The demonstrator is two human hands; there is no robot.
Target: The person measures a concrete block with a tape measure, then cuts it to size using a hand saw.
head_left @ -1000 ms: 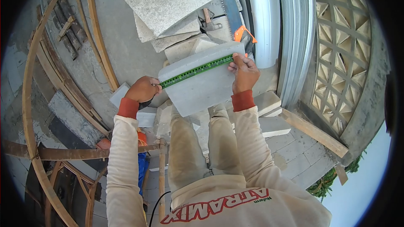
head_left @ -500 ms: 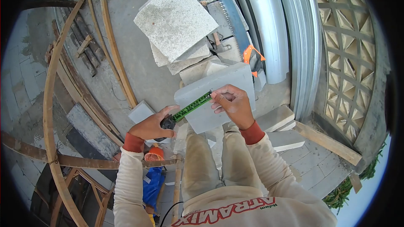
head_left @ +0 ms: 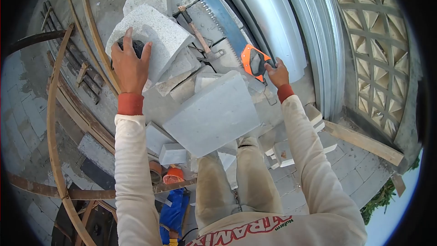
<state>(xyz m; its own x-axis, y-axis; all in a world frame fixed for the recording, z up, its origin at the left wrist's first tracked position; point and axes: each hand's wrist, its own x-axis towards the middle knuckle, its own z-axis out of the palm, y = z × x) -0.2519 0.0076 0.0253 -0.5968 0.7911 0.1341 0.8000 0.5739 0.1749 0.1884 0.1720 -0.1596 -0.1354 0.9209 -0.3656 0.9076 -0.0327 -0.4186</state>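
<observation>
My left hand point(head_left: 130, 64) is over the rough white slab point(head_left: 159, 32) at the upper left, its fingers around the dark tape measure point(head_left: 132, 45). On the right, my right hand point(head_left: 276, 74) has its fingers at the orange handle point(head_left: 253, 64) of the handsaw. The toothed blue blade point(head_left: 218, 11) stretches from that handle to the top of the view. A smooth pale grey block point(head_left: 216, 114) lies tilted in front of my knees. Between the slab and the saw is a hammer point(head_left: 200, 36) with a wooden handle.
Long metal sheets point(head_left: 309, 41) and a patterned block wall point(head_left: 368, 54) run along the right. Wooden strips point(head_left: 54, 123) and poles lie at the left. Small blocks point(head_left: 173, 154), an orange container point(head_left: 173, 176) and a blue cloth point(head_left: 174, 212) are near my left leg.
The green tape that stretched between my hands is no longer visible. My left hand has moved up and left with the tape measure; my right hand has moved to the saw handle.
</observation>
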